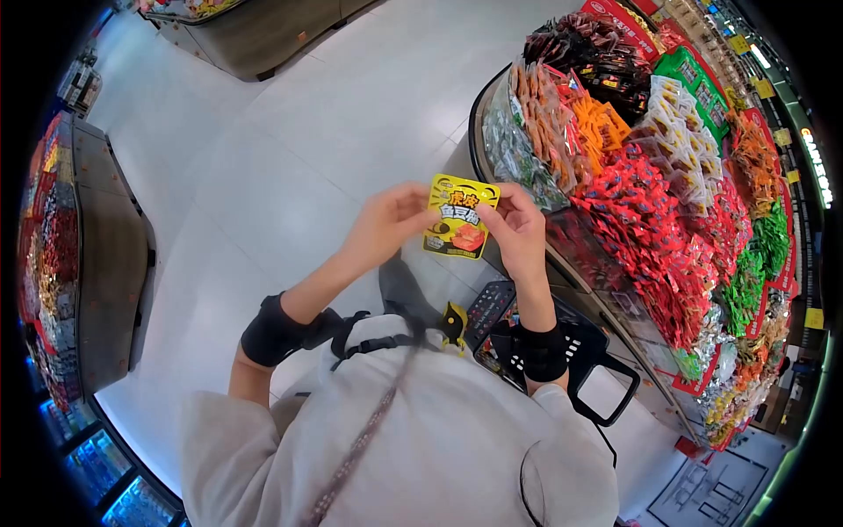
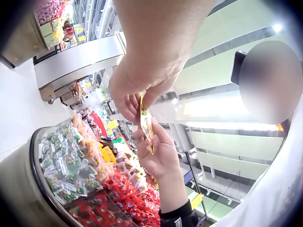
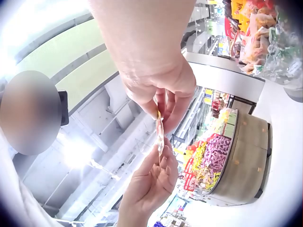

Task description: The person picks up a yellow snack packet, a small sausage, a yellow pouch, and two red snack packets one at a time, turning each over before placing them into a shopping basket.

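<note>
A yellow snack packet [image 1: 457, 227] with black and white lettering and a reddish food picture is held up in front of the person's torso, its printed face toward the head camera. My left hand [image 1: 386, 224] pinches its left edge, thumb on the front and fingers behind. On the opposite edge, my right hand [image 1: 522, 235] grips it the same way. Both wrist views catch the packet [image 2: 146, 125] nearly edge-on, thin and flat between the two hands. Black bands wrap both forearms.
Right of the hands stands a curved display bin with heaped red snack packets [image 1: 628, 237], green-and-clear bags [image 1: 514, 145] and orange packets [image 1: 599, 127]. A black basket [image 1: 587, 347] with a handle is below the right forearm. Another display stand [image 1: 110, 255] is at left, across pale floor tiles [image 1: 255, 167].
</note>
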`<state>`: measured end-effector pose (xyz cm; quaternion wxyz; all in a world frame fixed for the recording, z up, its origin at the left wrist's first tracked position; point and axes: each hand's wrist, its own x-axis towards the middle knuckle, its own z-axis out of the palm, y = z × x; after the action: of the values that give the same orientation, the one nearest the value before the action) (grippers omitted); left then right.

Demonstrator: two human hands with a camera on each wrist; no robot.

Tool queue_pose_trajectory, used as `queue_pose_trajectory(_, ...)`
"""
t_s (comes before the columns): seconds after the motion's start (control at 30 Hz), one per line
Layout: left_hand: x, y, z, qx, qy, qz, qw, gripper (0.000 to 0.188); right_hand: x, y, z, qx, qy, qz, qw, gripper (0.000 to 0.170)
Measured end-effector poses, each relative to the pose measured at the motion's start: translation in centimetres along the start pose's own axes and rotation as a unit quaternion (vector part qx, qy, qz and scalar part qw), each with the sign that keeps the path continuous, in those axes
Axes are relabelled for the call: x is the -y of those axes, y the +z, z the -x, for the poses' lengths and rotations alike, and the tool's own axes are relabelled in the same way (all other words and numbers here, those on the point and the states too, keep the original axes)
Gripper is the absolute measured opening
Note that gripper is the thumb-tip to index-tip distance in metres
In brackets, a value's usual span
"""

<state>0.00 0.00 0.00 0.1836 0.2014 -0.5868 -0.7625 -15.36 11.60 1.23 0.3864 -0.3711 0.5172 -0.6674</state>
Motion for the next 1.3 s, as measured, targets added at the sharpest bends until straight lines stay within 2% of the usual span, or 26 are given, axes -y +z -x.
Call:
queue_pose_trajectory(0.07,-0.9,0.0,-1.1,0.013,0.025,0.027,0.999,0.019,0.3,0.0,-0.4,-0.014,-0.019,0.014,1.0,0.018)
queue_pose_trajectory(0.1,-1.1,-3.1,-5.6,0.007,-0.009,0.013,1.0,0.019,-1.7,-0.2,-5.5,-0.028,0.009,-0.008,1.0,0.017)
queue_pose_trajectory(0.27,-4.8,-6.7,-13.4,0.027,0.022,-0.099,0.994,0.018,-0.9,-1.1,-14.4,-0.027,-0.007,-0.002,1.0,0.015)
queue_pose_trajectory(0.37,-6.1,-9.1,-17.0,0.013,0.015,-0.042,0.999,0.018,-0.8,-0.7,-18.5,-0.039,0.014,-0.003,0.999,0.012)
queue_pose_trajectory(0.6,-6.6,-15.9,-28.5,0.082,0.003,-0.073,0.994,0.02,-2.5,-1.4,-28.4,-0.116,0.043,0.069,0.99,0.011)
queue_pose_trajectory(0.7,-7.2,-19.9,-34.1,0.119,0.007,-0.102,0.988,0.02,-3.6,-0.6,-34.0,-0.157,0.046,0.03,0.986,0.011)
queue_pose_trajectory(0.93,-11.4,-29.3,-47.3,0.166,0.022,-0.177,0.97,0.017,-6.3,0.9,-48.0,-0.206,0.062,0.048,0.975,0.011)
queue_pose_trajectory(1.1,-12.9,-32.0,-54.6,0.2,0.015,-0.144,0.969,0.017,-6.1,0.6,-54.7,-0.245,0.072,0.104,0.961,0.009)
queue_pose_trajectory(1.3,-12.4,-33.4,-63.5,0.236,-0.018,-0.148,0.96,0.017,-6.2,-2.1,-61.7,-0.279,0.102,0.101,0.949,0.008)
